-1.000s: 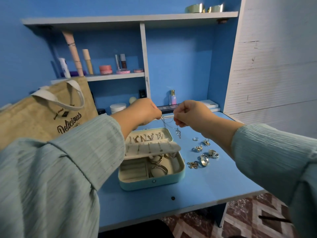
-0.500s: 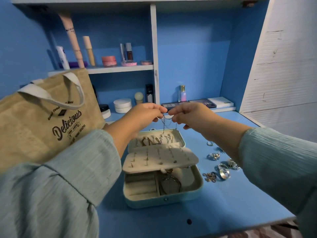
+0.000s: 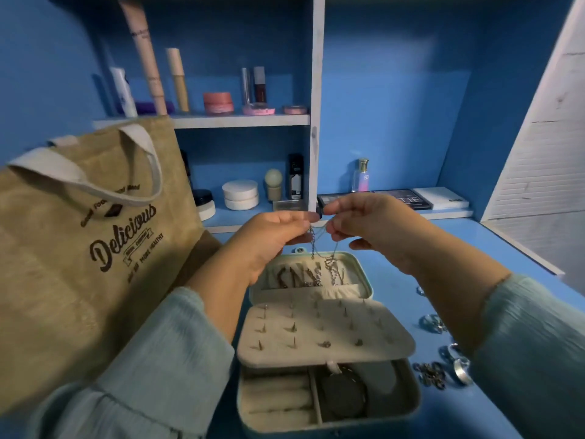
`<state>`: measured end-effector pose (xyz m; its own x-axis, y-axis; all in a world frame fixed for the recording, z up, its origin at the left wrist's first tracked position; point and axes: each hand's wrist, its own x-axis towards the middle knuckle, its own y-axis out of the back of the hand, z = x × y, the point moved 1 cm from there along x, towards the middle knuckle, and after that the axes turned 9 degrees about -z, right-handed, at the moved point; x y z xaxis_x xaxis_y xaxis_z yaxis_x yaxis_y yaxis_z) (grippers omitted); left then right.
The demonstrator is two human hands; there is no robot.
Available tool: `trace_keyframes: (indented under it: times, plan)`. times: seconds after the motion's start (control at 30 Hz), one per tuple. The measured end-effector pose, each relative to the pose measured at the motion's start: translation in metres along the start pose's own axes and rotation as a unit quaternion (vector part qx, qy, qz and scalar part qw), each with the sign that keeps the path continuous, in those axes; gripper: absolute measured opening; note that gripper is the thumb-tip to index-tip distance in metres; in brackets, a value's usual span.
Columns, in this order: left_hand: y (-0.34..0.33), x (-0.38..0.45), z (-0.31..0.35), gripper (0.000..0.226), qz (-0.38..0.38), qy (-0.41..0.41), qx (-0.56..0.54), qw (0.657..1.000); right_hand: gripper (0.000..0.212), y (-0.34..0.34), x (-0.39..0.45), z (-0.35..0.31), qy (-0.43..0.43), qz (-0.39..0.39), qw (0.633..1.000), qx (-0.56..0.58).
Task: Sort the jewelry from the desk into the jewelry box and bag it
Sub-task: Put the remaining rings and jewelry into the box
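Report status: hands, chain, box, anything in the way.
Left hand and right hand pinch chain above open jewelry box. Rings on desk. Nothing blocking.

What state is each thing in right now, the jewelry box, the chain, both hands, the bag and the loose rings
jewelry box: open, lid back, earring panel raised.
chain: held up, dangling over the lid.
left hand: pinching the chain.
right hand: pinching the chain.
jute bag: upright, left of the box.
loose rings: lying on the desk, right of the box.
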<state>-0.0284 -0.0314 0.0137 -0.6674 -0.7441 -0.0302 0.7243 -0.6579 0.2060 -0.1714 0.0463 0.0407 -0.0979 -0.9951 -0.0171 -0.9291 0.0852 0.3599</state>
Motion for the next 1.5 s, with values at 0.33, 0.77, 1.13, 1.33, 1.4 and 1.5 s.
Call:
trace_keyframes:
  times: [0.33, 0.77, 1.13, 1.33, 1.4, 1.5]
  plan:
    - [-0.003, 0.002, -0.016, 0.031, 0.053, -0.031, 0.063, 0.996, 0.021, -0.007, 0.009, 0.009, 0.016, -0.014, 0.999, -0.035]
    - [-0.006, 0.003, -0.019, 0.010, 0.001, -0.023, 0.181, 0.983, 0.020, 0.000, 0.007, 0.020, 0.017, 0.035, 0.999, 0.025]
    - [-0.010, 0.020, -0.019, 0.008, -0.056, 0.003, 0.104, 0.993, 0.029, 0.006, 0.008, 0.034, -0.040, 0.087, 0.982, -0.160]
    - [-0.005, 0.031, -0.021, 0.019, -0.103, 0.018, 0.218, 0.970, 0.032, 0.000, 0.018, 0.036, -0.119, 0.048, 0.947, -0.293]
    - [-0.007, 0.034, -0.020, 0.021, -0.108, 0.027, 0.274, 0.955, 0.035, -0.003, 0.022, 0.034, -0.145, 0.015, 0.930, -0.339]
    - [-0.010, 0.036, -0.020, 0.023, -0.106, 0.023, 0.331, 0.937, 0.042, -0.005, 0.024, 0.026, -0.182, -0.022, 0.906, -0.382]
